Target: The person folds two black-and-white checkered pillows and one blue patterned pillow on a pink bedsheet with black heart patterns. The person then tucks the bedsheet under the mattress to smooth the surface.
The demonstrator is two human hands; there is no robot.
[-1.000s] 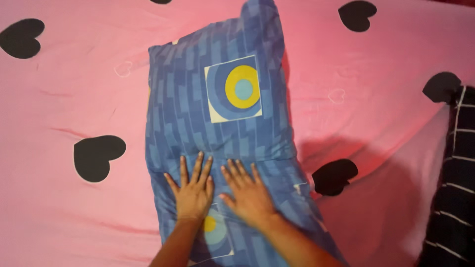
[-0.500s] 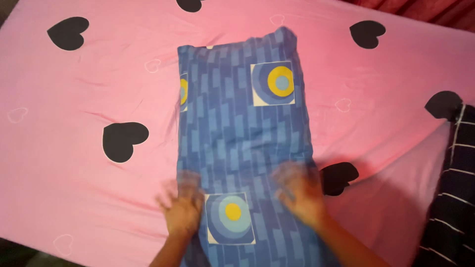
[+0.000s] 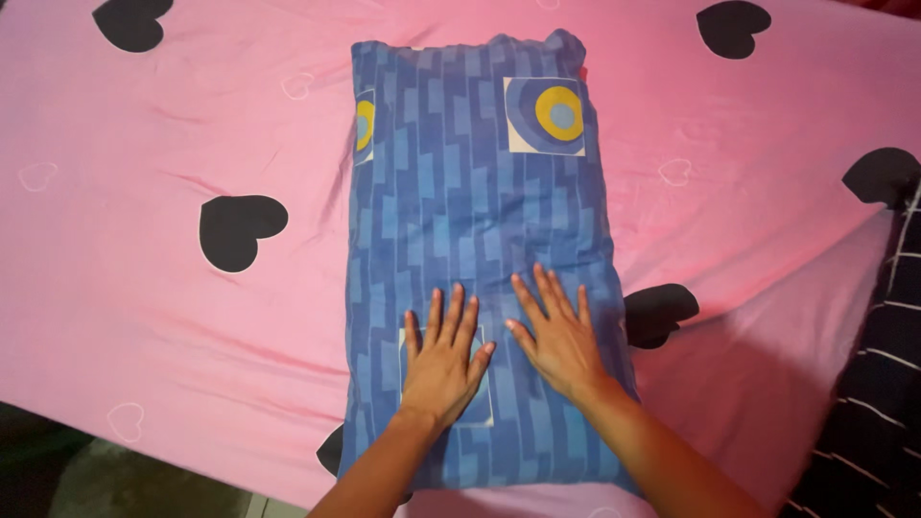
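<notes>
A blue pillow (image 3: pixel 475 201) in a block-patterned case with yellow-and-blue circle patches lies lengthwise on the pink bed sheet (image 3: pixel 144 288). My left hand (image 3: pixel 443 353) rests flat on its near end, fingers spread, covering part of a circle patch. My right hand (image 3: pixel 556 331) lies flat beside it on the pillow, fingers apart. Neither hand holds anything.
The pink sheet carries black heart shapes (image 3: pixel 238 228) and faint outlined hearts. A black fabric with thin white lines (image 3: pixel 878 403) lies at the right edge. The bed's near edge drops to a dark floor (image 3: pixel 86 480) at lower left.
The pillow has settled flat on the bed after being lowered. My hands moved inward from its near corners and now press flat on its near end.
</notes>
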